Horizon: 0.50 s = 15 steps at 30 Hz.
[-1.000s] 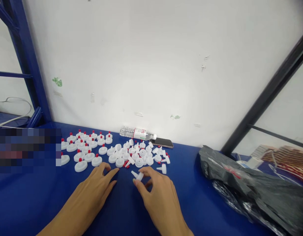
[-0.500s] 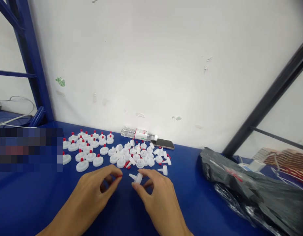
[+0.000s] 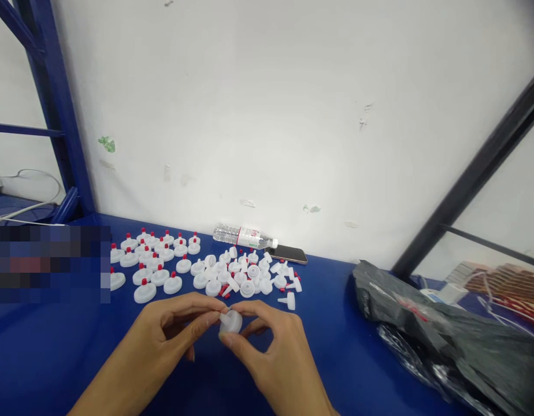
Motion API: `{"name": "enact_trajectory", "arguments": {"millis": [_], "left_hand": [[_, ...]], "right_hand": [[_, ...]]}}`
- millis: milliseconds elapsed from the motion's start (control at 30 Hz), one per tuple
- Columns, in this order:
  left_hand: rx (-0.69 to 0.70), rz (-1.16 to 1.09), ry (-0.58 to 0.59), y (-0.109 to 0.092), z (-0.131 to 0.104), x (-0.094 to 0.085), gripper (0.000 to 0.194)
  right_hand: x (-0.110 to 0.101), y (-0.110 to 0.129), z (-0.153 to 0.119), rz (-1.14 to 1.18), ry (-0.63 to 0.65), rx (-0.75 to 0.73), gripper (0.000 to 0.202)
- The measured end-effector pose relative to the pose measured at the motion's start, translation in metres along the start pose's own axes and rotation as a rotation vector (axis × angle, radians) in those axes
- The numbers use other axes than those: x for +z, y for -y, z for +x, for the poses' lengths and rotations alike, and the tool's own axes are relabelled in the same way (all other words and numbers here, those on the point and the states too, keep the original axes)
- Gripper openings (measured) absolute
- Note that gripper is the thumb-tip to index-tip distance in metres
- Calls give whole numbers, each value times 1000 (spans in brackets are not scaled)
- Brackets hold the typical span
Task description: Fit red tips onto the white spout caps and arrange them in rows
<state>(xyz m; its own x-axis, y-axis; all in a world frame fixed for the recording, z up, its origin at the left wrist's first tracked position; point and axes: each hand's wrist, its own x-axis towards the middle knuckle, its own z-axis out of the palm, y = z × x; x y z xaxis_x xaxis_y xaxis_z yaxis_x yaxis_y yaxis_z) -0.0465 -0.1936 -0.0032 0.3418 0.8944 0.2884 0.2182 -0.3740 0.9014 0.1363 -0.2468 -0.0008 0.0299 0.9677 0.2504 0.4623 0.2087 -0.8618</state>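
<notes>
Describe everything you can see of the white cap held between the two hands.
The white cap looks like slightly translucent plastic: a round, wide base with a narrow spout. It is tipped sideways over the blue table, spout toward the left. The right hand pinches the base between thumb and fingers; the left hand has its fingertips at the spout's end, hiding the tip.

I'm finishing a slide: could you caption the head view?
Right hand holding a white nozzle cap, left hand at its tip, near red-topped caps on a blue table.
</notes>
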Motion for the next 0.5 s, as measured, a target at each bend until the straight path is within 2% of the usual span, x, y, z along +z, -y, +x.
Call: {"name": "enact_trajectory", "arguments": {"millis": [133, 267, 367, 500], "left_hand": [[-15, 7, -12, 0, -3, 1, 27], [-36, -19, -112, 4, -6, 7, 25], [-49, -42, -169, 4, -9, 15, 28], [-48, -69, -186, 2, -12, 21, 30]], "right_hand": [[-1, 1, 0, 40, -4, 18, 21], [-4, 0, -1, 148, 8, 61, 18], [-6, -2, 0, 280, 47, 126, 20], [-7, -4, 2, 396, 117, 174, 25]]}}
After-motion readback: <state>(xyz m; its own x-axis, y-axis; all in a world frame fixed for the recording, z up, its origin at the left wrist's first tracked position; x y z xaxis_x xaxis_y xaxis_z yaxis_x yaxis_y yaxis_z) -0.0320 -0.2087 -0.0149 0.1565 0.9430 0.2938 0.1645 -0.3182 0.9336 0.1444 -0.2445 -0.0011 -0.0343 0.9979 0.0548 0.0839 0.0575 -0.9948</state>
